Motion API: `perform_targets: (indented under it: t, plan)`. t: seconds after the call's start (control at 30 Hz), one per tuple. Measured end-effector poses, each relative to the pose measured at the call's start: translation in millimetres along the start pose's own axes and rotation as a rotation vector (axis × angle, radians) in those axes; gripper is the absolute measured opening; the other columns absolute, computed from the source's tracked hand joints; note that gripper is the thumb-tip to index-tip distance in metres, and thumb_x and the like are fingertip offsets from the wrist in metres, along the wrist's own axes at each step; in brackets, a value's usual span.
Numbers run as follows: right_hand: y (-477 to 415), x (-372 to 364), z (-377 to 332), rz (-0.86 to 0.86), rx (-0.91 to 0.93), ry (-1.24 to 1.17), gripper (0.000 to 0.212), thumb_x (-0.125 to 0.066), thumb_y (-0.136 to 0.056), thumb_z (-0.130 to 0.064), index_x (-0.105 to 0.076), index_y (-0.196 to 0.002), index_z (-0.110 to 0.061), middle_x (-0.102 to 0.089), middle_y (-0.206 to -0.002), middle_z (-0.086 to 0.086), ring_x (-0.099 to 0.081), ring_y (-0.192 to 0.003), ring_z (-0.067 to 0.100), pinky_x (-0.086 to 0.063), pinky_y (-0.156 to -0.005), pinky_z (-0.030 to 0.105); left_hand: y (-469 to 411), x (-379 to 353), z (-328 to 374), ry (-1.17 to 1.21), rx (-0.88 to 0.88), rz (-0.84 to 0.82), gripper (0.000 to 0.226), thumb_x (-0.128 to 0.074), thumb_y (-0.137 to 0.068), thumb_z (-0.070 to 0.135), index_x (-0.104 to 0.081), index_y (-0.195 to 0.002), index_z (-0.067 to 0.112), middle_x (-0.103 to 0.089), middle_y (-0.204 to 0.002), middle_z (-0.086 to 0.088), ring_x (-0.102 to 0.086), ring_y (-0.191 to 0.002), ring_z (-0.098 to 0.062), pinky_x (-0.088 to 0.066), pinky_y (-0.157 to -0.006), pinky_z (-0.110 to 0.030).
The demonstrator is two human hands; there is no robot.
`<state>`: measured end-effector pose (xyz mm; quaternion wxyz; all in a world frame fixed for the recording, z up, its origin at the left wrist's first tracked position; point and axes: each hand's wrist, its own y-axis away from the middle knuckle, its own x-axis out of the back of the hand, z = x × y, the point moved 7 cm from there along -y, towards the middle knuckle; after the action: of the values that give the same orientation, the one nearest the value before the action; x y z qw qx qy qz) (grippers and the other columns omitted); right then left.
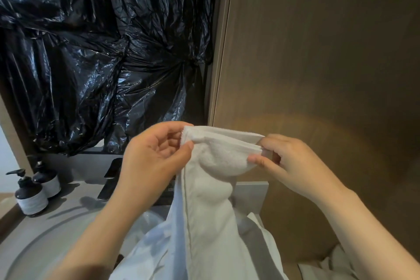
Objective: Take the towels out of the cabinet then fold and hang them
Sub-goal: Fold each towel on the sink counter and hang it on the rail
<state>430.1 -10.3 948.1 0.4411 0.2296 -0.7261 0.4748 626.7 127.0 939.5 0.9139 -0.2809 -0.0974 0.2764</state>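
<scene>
A white towel (211,200) hangs in front of me from its top edge, its lower part falling over the sink area. My left hand (154,161) pinches the towel's upper left corner between thumb and fingers. My right hand (288,163) pinches the upper right corner, thumb in front. The short stretch of hem between my hands is folded in layers and sags a little. More white cloth (325,266) lies at the bottom right; I cannot tell whether it is another towel.
Crumpled black plastic sheeting (102,52) covers the wall ahead. A brown wooden panel (318,52) fills the right side. Two dark pump bottles (34,191) stand on the grey counter (56,216) at the left, beside a black faucet (111,179) and a round basin (45,245).
</scene>
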Motion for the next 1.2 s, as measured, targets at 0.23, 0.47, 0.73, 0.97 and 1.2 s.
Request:
perform_targets:
  t: [0.23,0.47,0.73,0.97,1.2]
  plan:
    - [-20.0,54.1,-10.5,0.186,0.127,0.080,0.020,-0.044,-0.092,-0.056,-0.045,-0.078,-0.042,-0.048,-0.077,-0.025,-0.055,-0.067,-0.001,-0.040,-0.058,0.011,-32.4,15.1,20.2,-0.085,-0.071,0.053,0.029,-0.070,-0.083,0.004,-0.071,-0.097,0.029,-0.073,-0.087,0.004,-0.067,-0.074,-0.007,-0.056,-0.067,-0.016]
    - [-35.9,80.2,-20.9,0.235,0.108,0.101,0.022,-0.046,-0.090,-0.054,-0.058,-0.098,-0.037,-0.056,-0.093,-0.023,-0.056,-0.078,-0.005,-0.037,-0.069,0.006,-50.1,23.4,37.5,-0.059,-0.134,0.100,0.025,-0.071,-0.084,0.009,-0.073,-0.099,0.028,-0.074,-0.089,0.006,-0.069,-0.079,-0.006,-0.054,-0.068,-0.014]
    - [-33.1,91.2,-28.4,0.346,0.141,0.209,0.031,-0.049,-0.094,-0.056,-0.060,-0.097,-0.026,-0.053,-0.081,-0.022,-0.053,-0.061,-0.002,-0.031,-0.057,0.006,-56.6,21.8,46.5,-0.045,-0.148,0.106,0.026,-0.071,-0.083,0.006,-0.072,-0.098,0.027,-0.074,-0.088,0.006,-0.069,-0.079,-0.005,-0.053,-0.070,-0.012]
    - [-19.4,92.7,-30.1,0.488,0.272,0.284,0.039,-0.045,-0.099,-0.038,-0.069,-0.076,-0.017,-0.065,-0.067,-0.005,-0.058,-0.057,0.008,-0.035,-0.054,0.010,-53.5,11.3,51.8,-0.011,-0.115,0.079,0.026,-0.070,-0.082,0.002,-0.072,-0.097,0.024,-0.074,-0.086,0.003,-0.068,-0.077,-0.006,-0.054,-0.070,-0.014]
    - [-0.9,102.9,-28.4,0.615,0.118,0.201,0.037,-0.048,-0.094,-0.046,-0.069,-0.081,-0.018,-0.060,-0.083,-0.009,-0.054,-0.075,0.006,-0.042,-0.060,0.015,-38.3,-20.1,69.5,0.008,-0.134,-0.059,0.028,-0.074,-0.077,0.003,-0.072,-0.100,0.019,-0.073,-0.089,0.002,-0.068,-0.080,-0.009,-0.055,-0.072,-0.017]
